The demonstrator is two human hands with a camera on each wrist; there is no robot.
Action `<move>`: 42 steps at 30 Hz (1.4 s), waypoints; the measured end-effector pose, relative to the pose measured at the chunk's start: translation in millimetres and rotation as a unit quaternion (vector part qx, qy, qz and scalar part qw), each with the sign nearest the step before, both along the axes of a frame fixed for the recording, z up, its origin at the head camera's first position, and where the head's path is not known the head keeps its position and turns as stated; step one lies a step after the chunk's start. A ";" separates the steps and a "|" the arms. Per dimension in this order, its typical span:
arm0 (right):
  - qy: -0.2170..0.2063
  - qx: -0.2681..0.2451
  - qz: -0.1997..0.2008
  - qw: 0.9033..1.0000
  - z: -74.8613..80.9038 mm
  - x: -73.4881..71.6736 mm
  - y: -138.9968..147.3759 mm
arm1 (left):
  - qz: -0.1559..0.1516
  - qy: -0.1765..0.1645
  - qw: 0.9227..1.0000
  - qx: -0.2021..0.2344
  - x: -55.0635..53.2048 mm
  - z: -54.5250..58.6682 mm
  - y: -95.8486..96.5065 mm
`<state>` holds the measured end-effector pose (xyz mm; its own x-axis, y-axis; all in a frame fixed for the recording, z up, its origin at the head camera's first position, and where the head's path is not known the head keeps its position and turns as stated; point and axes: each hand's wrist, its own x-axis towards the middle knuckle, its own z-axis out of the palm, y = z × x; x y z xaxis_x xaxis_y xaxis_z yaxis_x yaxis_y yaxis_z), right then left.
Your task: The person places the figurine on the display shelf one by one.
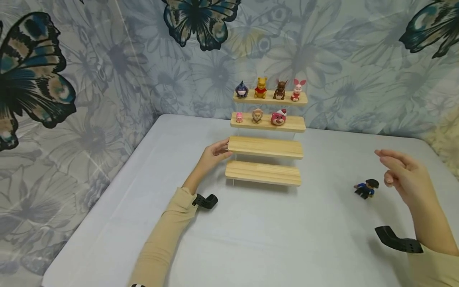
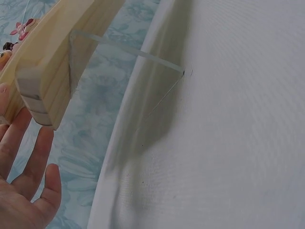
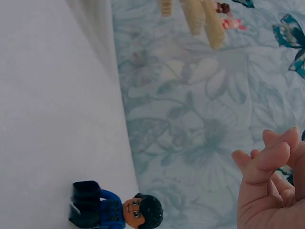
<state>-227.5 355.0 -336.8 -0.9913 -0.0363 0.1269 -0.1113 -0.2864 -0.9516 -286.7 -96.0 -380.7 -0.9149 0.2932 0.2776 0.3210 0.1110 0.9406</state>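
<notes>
At the left end of the tiered wooden display shelf (image 1: 265,147), my left hand (image 1: 216,153) holds the edge of the second plank from the bottom. In the left wrist view, the fingers of the left hand (image 2: 24,176) lie about the plank's end (image 2: 35,93). My right hand (image 1: 408,175) hovers above the right side of the table, fingers loosely bent and holding nothing. Just left of it lies a small toy figure (image 1: 365,189) with a blue top, black legs and a black head top. The right wrist view shows the toy figure (image 3: 112,210) on its back, apart from the right hand (image 3: 271,186).
Small figurines stand on the two upper tiers, among them a yellow bear (image 1: 260,87) in red and a pink bear head (image 1: 278,117). Clear supports hold up the planks. A white cloth covers the table (image 1: 272,235). Behind it hangs a floral backdrop (image 1: 344,79) with butterflies.
</notes>
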 end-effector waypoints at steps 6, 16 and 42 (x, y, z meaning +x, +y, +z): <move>-0.015 -0.062 0.035 0.997 -44.9 -23.6 53.3 | 0.009 0.007 1.000 -0.028 3.5 3.5 0.0; -0.023 -0.034 0.050 0.998 -72.5 -23.4 68.3 | 0.021 -0.001 0.999 -0.040 -10.9 -15.7 -6.5; -0.084 0.040 0.084 0.992 -61.3 22.7 25.5 | 0.007 0.028 0.999 -0.024 -24.7 -36.3 -6.7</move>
